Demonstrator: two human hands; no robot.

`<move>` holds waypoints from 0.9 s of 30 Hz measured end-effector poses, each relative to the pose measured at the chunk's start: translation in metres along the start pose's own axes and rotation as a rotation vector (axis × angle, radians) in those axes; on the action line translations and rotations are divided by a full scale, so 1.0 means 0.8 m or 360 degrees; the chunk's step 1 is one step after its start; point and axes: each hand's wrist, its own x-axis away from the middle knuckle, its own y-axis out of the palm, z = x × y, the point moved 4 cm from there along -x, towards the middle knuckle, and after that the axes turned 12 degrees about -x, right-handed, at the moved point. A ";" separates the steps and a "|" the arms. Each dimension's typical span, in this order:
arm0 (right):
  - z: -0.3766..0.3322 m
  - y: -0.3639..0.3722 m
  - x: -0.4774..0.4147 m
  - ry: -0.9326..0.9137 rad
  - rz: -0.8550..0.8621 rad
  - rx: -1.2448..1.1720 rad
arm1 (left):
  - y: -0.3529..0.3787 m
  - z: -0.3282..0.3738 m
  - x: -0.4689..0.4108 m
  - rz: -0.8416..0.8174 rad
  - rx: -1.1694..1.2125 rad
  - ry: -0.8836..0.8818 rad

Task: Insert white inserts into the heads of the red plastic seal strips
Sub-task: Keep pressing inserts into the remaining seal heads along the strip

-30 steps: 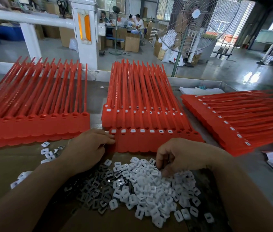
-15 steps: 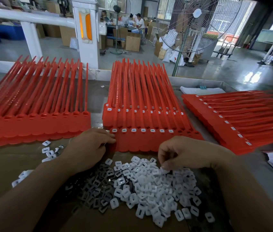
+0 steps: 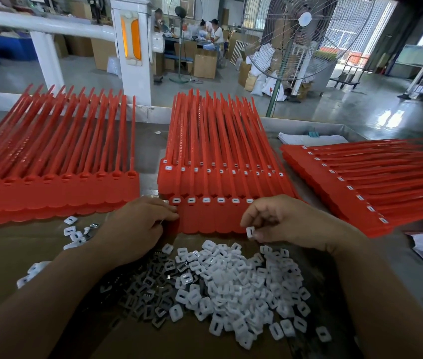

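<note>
Right hand (image 3: 290, 221) has one white insert (image 3: 250, 231) pinched at the tips of thumb and forefinger, with the other fingers loosely curled behind. The insert is a little rounded white square with a dark slot through the middle. Its flat face is turned up toward the camera and the slot runs roughly away from the person. It's held just over the near edge of the front row (image 3: 210, 216) of red seal strips, right above the far side of the loose pile of inserts (image 3: 244, 281).

The hand is knuckles-up, with the forearm coming in from the lower right and the fingers hooked down and to the left.

Left hand (image 3: 137, 226) is on the other end of that front row. Its fingers are curled against the row's left corner and hold it, and the forearm comes in from the lower left.

The front row lies left to right, heads side by side, with white already showing in the six heads I can see. The thin tails all point away from the person, up over the centre stack (image 3: 218, 151).

Another red stack (image 3: 49, 177) sits to the left with open heads. A third (image 3: 360, 182) is off to the right, angled, with white dots along its heads. Some darker grey pieces (image 3: 148, 288) are mixed into the pile's left side, all on brown cardboard (image 3: 10, 255).
</note>
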 end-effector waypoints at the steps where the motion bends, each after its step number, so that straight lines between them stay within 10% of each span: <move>1: -0.001 -0.001 0.000 -0.0016 0.0033 -0.0005 | 0.000 0.000 0.000 0.0000 -0.0003 0.0005; 12: 0.031 -0.075 0.015 -0.0125 0.1286 -0.0339 | 0.001 -0.001 0.001 -0.0009 0.0008 0.0000; 27: 0.050 -0.072 -0.001 -0.0096 0.1345 -0.0033 | 0.000 -0.002 0.000 0.0011 0.0022 -0.0011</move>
